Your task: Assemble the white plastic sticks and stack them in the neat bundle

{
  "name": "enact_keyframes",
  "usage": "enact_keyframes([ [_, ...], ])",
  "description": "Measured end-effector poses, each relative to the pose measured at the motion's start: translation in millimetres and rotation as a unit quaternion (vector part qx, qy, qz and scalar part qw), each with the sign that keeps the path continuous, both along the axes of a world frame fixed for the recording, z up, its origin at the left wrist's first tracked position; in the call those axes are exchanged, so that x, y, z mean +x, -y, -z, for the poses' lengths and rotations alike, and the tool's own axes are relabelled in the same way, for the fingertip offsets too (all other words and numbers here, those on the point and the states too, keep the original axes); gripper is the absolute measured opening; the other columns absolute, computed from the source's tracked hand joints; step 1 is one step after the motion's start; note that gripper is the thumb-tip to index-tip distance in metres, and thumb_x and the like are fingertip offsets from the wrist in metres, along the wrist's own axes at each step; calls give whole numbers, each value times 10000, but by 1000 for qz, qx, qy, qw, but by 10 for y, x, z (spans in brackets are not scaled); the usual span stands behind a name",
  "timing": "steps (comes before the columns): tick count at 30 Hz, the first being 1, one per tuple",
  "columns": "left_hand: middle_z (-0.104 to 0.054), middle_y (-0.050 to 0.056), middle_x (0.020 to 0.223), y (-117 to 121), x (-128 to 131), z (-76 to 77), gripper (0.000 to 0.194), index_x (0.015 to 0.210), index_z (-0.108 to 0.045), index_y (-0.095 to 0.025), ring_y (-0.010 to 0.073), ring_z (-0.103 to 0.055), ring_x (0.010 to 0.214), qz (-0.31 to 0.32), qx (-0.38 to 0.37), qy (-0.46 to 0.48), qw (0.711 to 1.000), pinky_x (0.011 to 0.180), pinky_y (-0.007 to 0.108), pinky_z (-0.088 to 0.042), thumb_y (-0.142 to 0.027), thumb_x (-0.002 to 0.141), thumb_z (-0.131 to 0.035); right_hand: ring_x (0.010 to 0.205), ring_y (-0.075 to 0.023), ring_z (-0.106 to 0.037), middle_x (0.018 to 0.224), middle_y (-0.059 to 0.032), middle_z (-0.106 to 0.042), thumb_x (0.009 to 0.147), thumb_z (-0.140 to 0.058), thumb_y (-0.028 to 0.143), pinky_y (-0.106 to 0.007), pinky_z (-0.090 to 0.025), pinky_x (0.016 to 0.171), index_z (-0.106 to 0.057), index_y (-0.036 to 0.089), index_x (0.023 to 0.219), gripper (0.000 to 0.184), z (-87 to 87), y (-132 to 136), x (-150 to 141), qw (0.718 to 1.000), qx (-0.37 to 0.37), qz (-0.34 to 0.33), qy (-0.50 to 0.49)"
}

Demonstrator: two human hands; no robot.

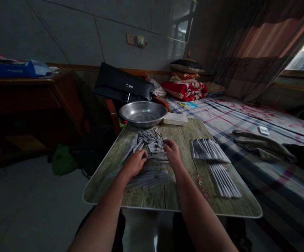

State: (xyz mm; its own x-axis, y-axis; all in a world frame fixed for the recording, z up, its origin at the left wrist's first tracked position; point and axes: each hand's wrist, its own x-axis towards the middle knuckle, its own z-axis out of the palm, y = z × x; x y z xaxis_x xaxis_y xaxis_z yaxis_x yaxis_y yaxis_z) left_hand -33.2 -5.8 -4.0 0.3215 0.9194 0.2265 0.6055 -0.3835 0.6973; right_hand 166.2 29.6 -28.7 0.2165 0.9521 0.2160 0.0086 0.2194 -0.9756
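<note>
Grey plastic sticks (147,141) lie in a loose criss-cross heap mid-tray, with a looser spread (148,180) nearer the person; exact item type is too small to tell. The tray is a wood-grain board (164,197) set over the edge of a bed. Left hand (134,163) is palm down on the sticks, fingers (141,155) pressed together, no pinch visible. Right hand (172,154) sits at the far edge of the heap, fingertips (167,142) bunched together; cannot tell if they pinch a stick. Two neat parallel batches (208,149) (224,180) lie on the tray's right side, apart from both hands. Steel basin (143,113) and white plastic tub (175,119) sit just past the far tray edge, side by side. Plaid bedsheet (248,175) runs along the right; olive cloth (262,145) lies on it; red folded quilt (184,90) is stacked at the far end, beside a black flat panel (122,83).
</note>
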Motion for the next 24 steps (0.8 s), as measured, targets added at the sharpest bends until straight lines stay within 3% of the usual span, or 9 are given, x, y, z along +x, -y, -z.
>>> enact_keyframes([
  [4, -638, 14, 722, -57, -12, 15, 140, 866, -645, -194, 150, -570, 583, -80, -79, 194, 975, 592, 269, -435, -267, 777, -565, 540, -91, -424, 682, 45, -544, 666, -661, 320, -216, -335, 517, -555, 217, 893, 271, -111, 46, 55, 980, -23, -42, -192],
  [8, -569, -26, 624, -87, -17, -27, 285, 893, -661, -147, 79, -449, 459, -158, -115, 373, 907, 453, 200, -333, -342, 685, -658, 508, -94, -351, 607, 71, -415, 651, -680, 278, -189, -225, 449, -463, 247, 823, 279, -258, 159, 118, 938, -60, -166, -299],
  [12, -540, -45, 605, -86, -62, -76, 350, 820, -641, -134, 45, -423, 444, -176, -143, 500, 836, 433, 170, -319, -375, 592, -750, 583, -117, -393, 675, 29, -426, 599, -637, 228, -203, -258, 464, -514, 236, 839, 270, -321, 226, 139, 907, -75, -256, -326],
  [15, -535, -52, 602, -93, -102, -77, 330, 783, -630, -139, 34, -412, 439, -195, -142, 545, 803, 413, 154, -291, -351, 570, -766, 613, -123, -412, 704, 10, -448, 595, -633, 223, -209, -271, 478, -559, 224, 846, 261, -304, 225, 138, 904, -77, -271, -322],
  [18, -528, -55, 596, -104, -123, -73, 309, 759, -622, -141, 31, -411, 441, -215, -135, 565, 785, 409, 148, -285, -324, 554, -763, 523, -102, -314, 617, 37, -380, 609, -634, 223, -202, -212, 441, -581, 213, 799, 197, -264, 204, 141, 907, -80, -270, -314],
  [21, -521, -56, 589, -106, -124, -79, 312, 747, -620, -139, 31, -415, 448, -229, -134, 565, 781, 415, 143, -296, -321, 540, -766, 468, -87, -216, 528, 70, -292, 598, -627, 206, -195, -166, 412, -591, 204, 731, 137, -231, 185, 145, 907, -85, -259, -322],
  [24, -521, -53, 590, -99, -123, -85, 312, 740, -619, -138, 31, -409, 449, -235, -123, 552, 791, 417, 145, -295, -338, 548, -762, 442, -78, -208, 486, 81, -281, 572, -618, 189, -190, -151, 396, -599, 195, 692, 122, -215, 173, 142, 908, -95, -247, -326],
])
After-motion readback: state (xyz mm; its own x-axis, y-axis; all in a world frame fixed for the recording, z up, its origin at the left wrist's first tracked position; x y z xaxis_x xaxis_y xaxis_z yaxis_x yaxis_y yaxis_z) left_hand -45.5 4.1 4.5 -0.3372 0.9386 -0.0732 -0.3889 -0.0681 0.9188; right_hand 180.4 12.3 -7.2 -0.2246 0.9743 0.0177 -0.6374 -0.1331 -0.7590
